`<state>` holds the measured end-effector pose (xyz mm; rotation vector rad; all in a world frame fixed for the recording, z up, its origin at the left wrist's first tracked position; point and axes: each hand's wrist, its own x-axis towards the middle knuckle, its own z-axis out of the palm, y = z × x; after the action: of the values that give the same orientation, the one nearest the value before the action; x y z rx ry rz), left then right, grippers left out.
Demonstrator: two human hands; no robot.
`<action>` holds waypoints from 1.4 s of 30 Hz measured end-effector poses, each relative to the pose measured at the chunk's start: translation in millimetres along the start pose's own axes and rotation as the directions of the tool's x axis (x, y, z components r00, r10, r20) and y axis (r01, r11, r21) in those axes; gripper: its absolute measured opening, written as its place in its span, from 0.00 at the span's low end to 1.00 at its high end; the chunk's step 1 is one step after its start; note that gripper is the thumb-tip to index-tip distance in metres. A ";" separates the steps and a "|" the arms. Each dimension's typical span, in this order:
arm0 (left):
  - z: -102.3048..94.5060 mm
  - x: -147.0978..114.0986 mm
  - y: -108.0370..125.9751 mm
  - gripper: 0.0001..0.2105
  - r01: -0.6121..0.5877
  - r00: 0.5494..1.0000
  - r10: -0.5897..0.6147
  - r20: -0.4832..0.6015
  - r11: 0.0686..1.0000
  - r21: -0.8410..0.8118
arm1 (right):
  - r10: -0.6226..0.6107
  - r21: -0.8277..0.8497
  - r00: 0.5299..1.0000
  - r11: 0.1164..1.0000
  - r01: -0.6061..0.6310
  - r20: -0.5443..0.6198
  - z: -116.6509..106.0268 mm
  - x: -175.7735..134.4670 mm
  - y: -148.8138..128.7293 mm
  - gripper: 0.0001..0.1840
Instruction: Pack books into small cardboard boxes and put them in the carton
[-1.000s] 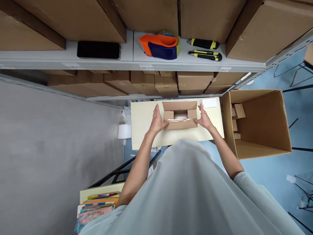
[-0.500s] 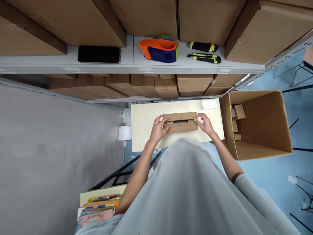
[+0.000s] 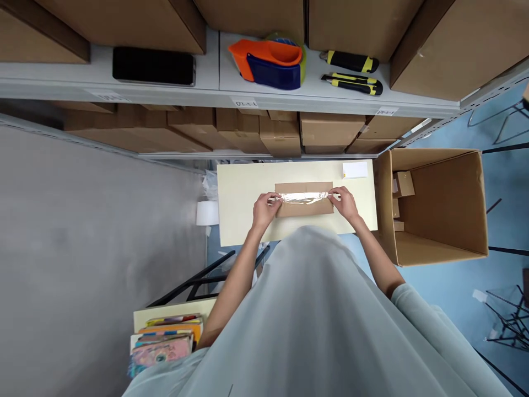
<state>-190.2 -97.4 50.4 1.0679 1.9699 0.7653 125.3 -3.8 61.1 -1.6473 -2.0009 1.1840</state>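
A flat brown cardboard box lies on the cream table, its top flaps together. Along its middle runs a shiny strip of clear tape, wrinkled in places. At the strip's left end, my left hand pinches the tape between thumb and fingers. My right hand does the same at the opposite end, by the box's right edge. Whether the tape between them is fully pressed down, I cannot tell.
Behind the cream table stands a shelf with boxes, a phone, an orange and blue tape dispenser and two utility knives. A small white box lies at the table's back right. A large open carton stands right.
The gap between the box flaps has closed, and the tape now lies across the middle. Both hands have shifted to the tape's ends. The view has moved slightly.
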 end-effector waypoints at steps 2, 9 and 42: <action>2.5 2.6 0.7 0.07 0.039 0.999 -0.039 0.005 0.999 -0.002 | 0.039 0.031 0.999 0.999 -0.038 -0.014 2.4 0.9 2.7 0.09; 6.6 10.0 5.7 0.04 0.068 0.998 -0.068 0.004 0.996 0.059 | 0.160 0.062 0.987 0.985 -0.160 0.008 7.3 13.8 2.1 0.06; 4.2 -16.5 26.0 0.04 0.077 0.994 -0.063 -0.089 0.983 0.168 | 0.313 0.011 0.947 0.950 -0.313 -0.076 12.2 -15.9 -30.4 0.07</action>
<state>-169.8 -98.9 73.7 1.0746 2.1641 0.6204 101.4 -23.5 80.2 -2.0350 -1.7376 1.1975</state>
